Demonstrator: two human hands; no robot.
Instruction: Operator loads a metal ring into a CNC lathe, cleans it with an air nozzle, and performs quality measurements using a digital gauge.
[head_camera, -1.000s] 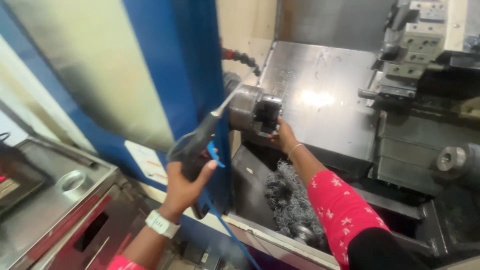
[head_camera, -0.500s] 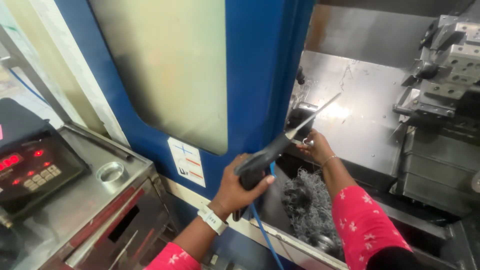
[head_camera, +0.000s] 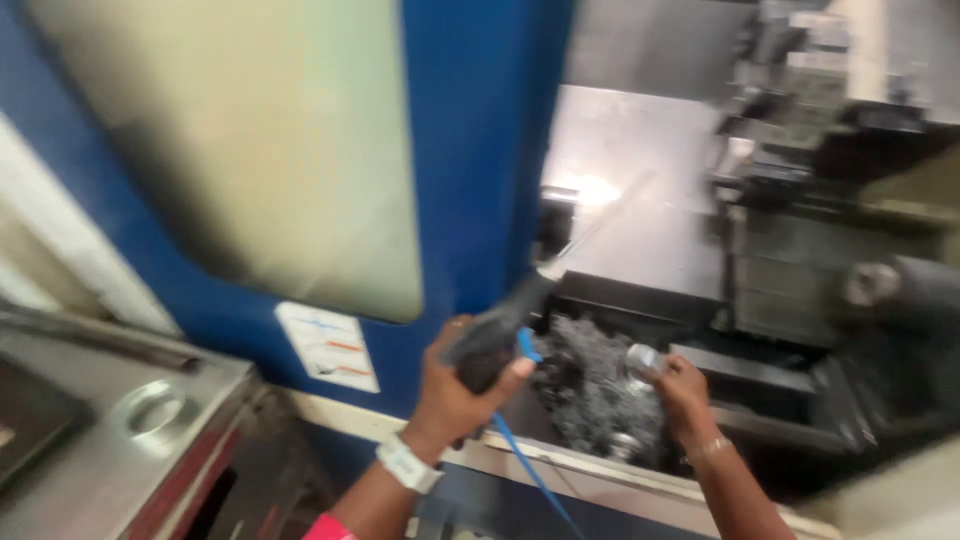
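Blue machine door (head_camera: 470, 150) with a pale window panel fills the left and middle of my view; beyond it the grey metal machine interior (head_camera: 640, 230) opens, blurred. Low at left sits a grey steel cabinet top (head_camera: 110, 440) with a round ring set in it. Inside the machine, a heap of silvery metal shavings (head_camera: 590, 385) lies between my two hands. My left hand (head_camera: 460, 385) is closed around the black air-gun handle (head_camera: 495, 335), its thin nozzle pointing up and right into the machine, a blue hose (head_camera: 535, 475) trailing down from it. My right hand (head_camera: 680, 390), just right of the shavings, is curled around a small shiny metal cylindrical part (head_camera: 640, 358), held at my fingertips above the heap.
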